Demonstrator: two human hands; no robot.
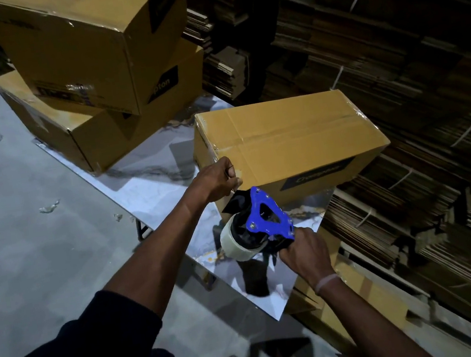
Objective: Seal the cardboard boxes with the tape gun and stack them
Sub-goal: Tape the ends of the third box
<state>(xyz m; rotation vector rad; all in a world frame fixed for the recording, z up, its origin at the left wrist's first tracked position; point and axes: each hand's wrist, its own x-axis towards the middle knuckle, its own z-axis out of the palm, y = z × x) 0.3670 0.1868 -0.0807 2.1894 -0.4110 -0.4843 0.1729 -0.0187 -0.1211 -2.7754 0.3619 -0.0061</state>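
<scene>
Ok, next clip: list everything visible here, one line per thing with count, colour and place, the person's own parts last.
box being sealed: one, tan, on the table, near right.
stacked boxes: two, tan, far end of the table, one atop the other.
tape gun: one, blue and black with a pale tape roll, against the near box corner.
table: one, glossy marbled white.
flattened cardboard bundles: many, brown, strapped, along the right.
tape scraps: several, clear, on the grey floor.
left hand: grips the box's near corner.
right hand: grips the tape gun handle.
</scene>
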